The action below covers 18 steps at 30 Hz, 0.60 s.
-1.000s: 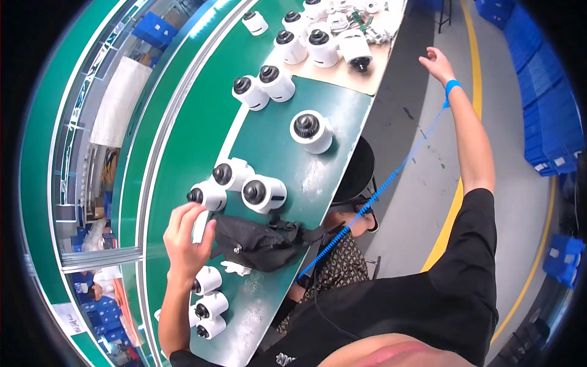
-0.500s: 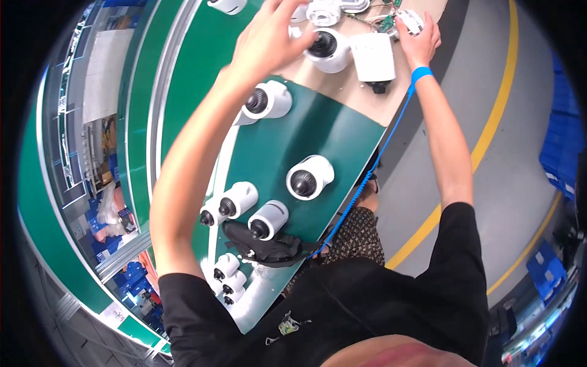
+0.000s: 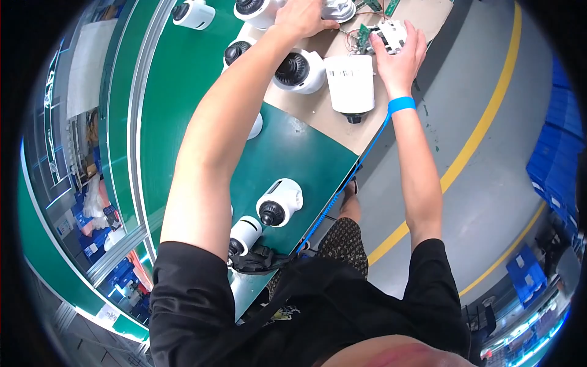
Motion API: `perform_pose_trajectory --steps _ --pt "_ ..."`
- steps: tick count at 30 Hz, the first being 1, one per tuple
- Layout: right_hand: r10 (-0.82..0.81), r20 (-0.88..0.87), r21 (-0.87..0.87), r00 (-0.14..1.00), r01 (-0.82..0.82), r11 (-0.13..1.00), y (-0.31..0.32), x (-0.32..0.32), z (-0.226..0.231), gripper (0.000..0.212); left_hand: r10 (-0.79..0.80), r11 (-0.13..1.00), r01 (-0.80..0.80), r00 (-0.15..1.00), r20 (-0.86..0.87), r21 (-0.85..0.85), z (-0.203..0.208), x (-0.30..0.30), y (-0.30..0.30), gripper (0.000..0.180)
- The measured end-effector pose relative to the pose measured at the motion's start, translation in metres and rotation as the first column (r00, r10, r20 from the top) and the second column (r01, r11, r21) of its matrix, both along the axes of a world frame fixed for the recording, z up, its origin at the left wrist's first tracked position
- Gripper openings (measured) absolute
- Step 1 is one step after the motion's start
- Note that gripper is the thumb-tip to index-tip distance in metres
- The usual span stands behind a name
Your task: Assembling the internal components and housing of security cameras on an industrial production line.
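Observation:
My left hand (image 3: pixel 302 17) reaches to the top edge of the picture, beside a white round camera part (image 3: pixel 338 10). Its thumb stretches toward that part's rim; the other fingers are largely cut off or hidden, so its grip cannot be told. In my right hand (image 3: pixel 401 60) is a white housing part (image 3: pixel 390 37), held between thumb and fingers. A small green circuit board (image 3: pixel 364 35) with thin wires sits right beside it. Below stand a white cylindrical camera (image 3: pixel 350 82), black lens downward, and a white dome camera (image 3: pixel 299 71) with a ribbed black front.
More white cameras lie about: one at the far left (image 3: pixel 194 14), another on the green mat (image 3: pixel 280 202). A black strap bag (image 3: pixel 260 260) rests near my body. A blue coiled cord (image 3: pixel 330 205) runs from my right wristband along the table edge.
My left hand has moved right among the cameras, its fingers no longer spread in view. The right hand still holds the white part. The whole view has shifted, showing more of the table's far end.

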State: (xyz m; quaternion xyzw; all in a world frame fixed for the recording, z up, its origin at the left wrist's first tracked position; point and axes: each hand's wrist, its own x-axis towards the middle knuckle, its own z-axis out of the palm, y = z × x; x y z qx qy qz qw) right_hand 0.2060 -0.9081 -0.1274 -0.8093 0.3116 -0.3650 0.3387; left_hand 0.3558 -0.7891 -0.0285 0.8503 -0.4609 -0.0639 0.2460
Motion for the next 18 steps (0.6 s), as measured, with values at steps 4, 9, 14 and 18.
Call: perform_pose_trajectory --steps 4,9,14,18 --pt "0.028 -0.002 0.086 1.0 -0.028 0.996 0.002 0.0 0.002 0.08 0.106 0.964 -0.126 0.99 0.098 0.233 0.004 0.005 -0.007 0.08" --pt "0.044 -0.084 0.097 0.995 -0.036 0.995 0.006 -0.004 0.008 0.086 0.054 0.973 -0.084 0.989 0.139 0.213 0.006 0.001 -0.004 0.068" --pt "0.046 0.195 0.168 0.98 -0.08 0.983 0.011 -0.009 0.011 0.072 -0.033 0.998 0.022 0.979 0.199 0.058 -0.008 0.009 0.01 0.065" --pt "-0.001 0.232 0.095 0.973 -0.021 0.995 0.009 -0.017 0.01 0.072 0.092 0.992 -0.095 0.995 0.037 0.078 0.015 -0.009 0.006 0.066"
